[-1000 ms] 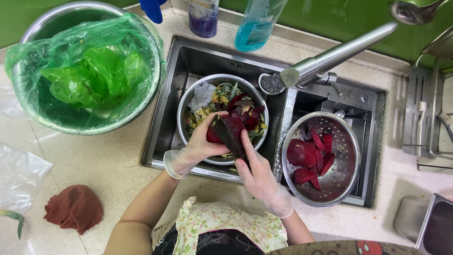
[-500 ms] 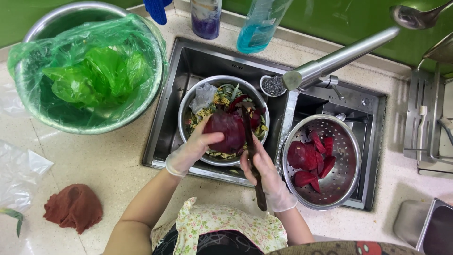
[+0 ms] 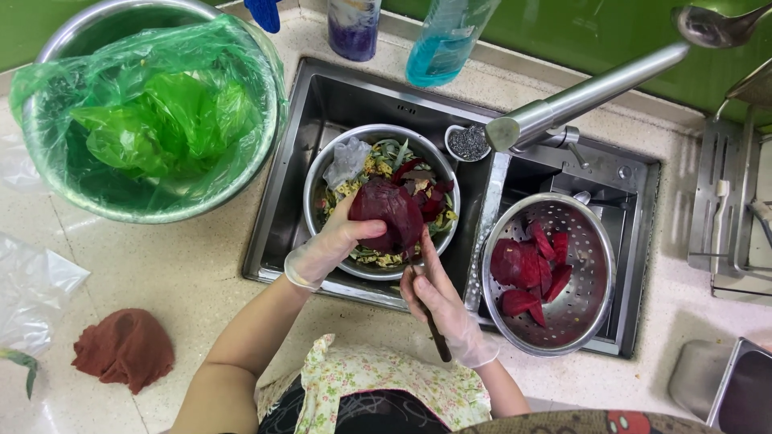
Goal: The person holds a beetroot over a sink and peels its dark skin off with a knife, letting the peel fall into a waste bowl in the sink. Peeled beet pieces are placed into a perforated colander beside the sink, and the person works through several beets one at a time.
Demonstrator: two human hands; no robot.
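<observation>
Speckled stone tabletop [image 3: 201,281] surrounds a steel sink [image 3: 322,112]. One scrap-filled metal bowl [image 3: 322,173] sits under the dark red beet [image 3: 386,210], now turned upright in the gloved left hand [image 3: 326,249]'s closed fingers. Gloved right hand [image 3: 442,309] grips one dark-handled knife [image 3: 434,337]; peeling continues. One perforated steel colander [image 3: 591,297] holds several cut pieces.

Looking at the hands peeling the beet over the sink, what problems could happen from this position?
1. The right hand works a peeler close to the left hand gripping the wet beet; a slip might nick the thin glove.
2. The beet, held above the scrap bowl, could drop into the peelings.
3. Red juice may splash onto the pale counter and stain it.
</observation>
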